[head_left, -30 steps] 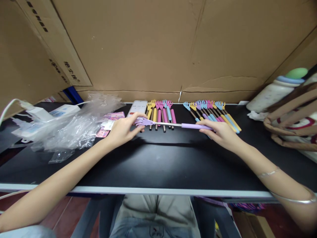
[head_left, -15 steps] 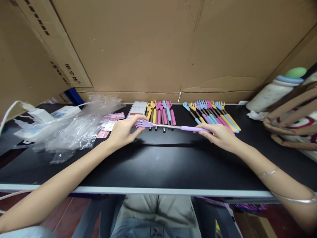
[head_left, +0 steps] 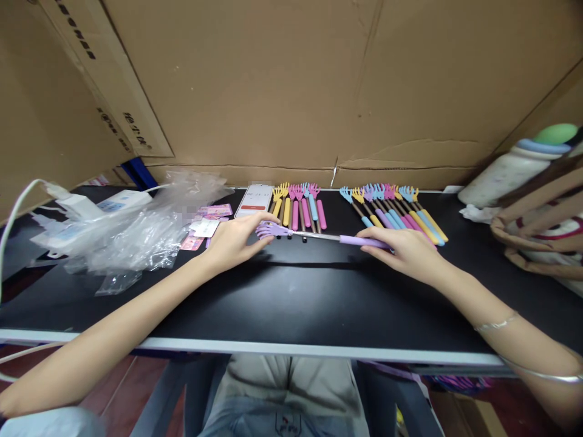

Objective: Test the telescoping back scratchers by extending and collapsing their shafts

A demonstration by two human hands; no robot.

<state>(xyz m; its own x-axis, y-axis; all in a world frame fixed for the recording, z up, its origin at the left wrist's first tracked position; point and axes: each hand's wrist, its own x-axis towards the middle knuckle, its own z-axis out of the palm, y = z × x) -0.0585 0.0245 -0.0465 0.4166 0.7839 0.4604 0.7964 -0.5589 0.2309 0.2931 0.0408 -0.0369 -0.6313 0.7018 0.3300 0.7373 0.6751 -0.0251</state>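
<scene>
A purple telescopic back scratcher [head_left: 314, 235] with a metal rod stretches nearly level between my two hands, above the black table. My left hand [head_left: 232, 240] has its thumb and fingers around the claw-shaped head. Around the purple grip at the other end, the fingers of my right hand [head_left: 405, 247] are closed. Just behind the rod lies a group of yellow, pink and blue back scratchers [head_left: 295, 212]. A second group of mixed colours [head_left: 396, 212] lies slanted beyond my right hand, which hides part of it.
Clear plastic bags [head_left: 146, 233] and a white power strip [head_left: 109, 203] lie at the left, near printed cards [head_left: 215, 210]. A phone [head_left: 254, 200] showing a timer is at the back. A white bottle [head_left: 505, 173] and a brown bag [head_left: 537, 224] stand right. Cardboard [head_left: 255, 85] walls the back.
The purple back scratcher and both hands have shifted slightly right and a little lower in the view. The hold of both hands looks the same.
</scene>
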